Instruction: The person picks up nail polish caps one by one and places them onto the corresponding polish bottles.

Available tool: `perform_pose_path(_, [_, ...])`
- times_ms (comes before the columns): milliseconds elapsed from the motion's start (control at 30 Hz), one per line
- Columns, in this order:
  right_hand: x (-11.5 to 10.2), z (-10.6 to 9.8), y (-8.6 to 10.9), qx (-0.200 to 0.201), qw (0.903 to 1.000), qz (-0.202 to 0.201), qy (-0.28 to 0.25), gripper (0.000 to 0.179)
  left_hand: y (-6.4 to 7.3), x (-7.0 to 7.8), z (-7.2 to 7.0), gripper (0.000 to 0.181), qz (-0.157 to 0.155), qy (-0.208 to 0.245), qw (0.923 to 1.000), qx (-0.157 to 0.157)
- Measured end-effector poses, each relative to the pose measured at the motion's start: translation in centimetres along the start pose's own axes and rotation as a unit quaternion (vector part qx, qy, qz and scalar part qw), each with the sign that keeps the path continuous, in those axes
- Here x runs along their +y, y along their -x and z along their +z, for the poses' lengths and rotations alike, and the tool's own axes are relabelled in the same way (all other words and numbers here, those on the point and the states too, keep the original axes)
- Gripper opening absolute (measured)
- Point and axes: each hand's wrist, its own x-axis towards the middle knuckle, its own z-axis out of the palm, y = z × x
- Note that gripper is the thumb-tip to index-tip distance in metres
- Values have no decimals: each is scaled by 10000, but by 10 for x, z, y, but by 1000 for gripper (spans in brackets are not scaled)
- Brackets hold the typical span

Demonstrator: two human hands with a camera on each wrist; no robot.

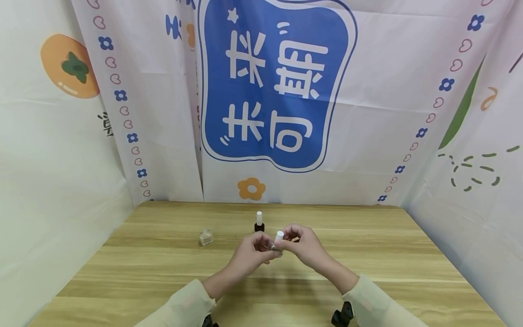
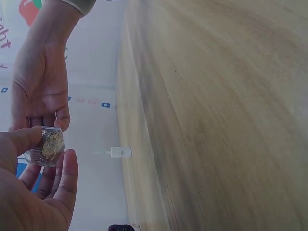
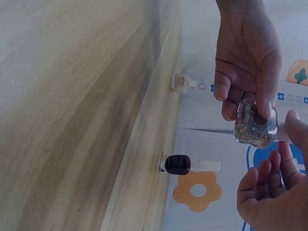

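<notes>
My left hand (image 1: 250, 250) grips a small clear nail polish bottle (image 3: 256, 126) with gold and silver glitter, its thumb and fingers on the glass. The bottle's white cap (image 1: 279, 235) points up in the head view. At that cap my right hand (image 1: 304, 247) pinches with thumb and curled index finger. The right hand (image 3: 274, 192) shows its other fingers loosely bent in the right wrist view. Behind the hands stands a dark red nail polish bottle (image 1: 259, 223) with a white cap. A pale glitter bottle (image 1: 206, 237) is on the table to the left.
A white bottle (image 2: 121, 152) with small print stands on the table in the left wrist view; I cannot find it in the head view. The wood-grain table (image 1: 163, 277) ends at a printed cloth backdrop (image 1: 367, 136), with cloth on both sides too.
</notes>
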Motion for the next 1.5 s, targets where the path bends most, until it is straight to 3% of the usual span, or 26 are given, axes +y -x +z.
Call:
perform_pose_path(433, [6,2,-8,317,9993,62,181,22,-7,-5,-2,26,-135,-51,9999,57])
perform_pose_path(833, [12,10,-23,695,9967,401,103,22,-24,-17,-5,23,-128,-840,9956,394])
perform_pose_path(1500, [32,28,-37,883,9939,637,159,23,-38,-41,-6,22,-258,-1373,9882,628])
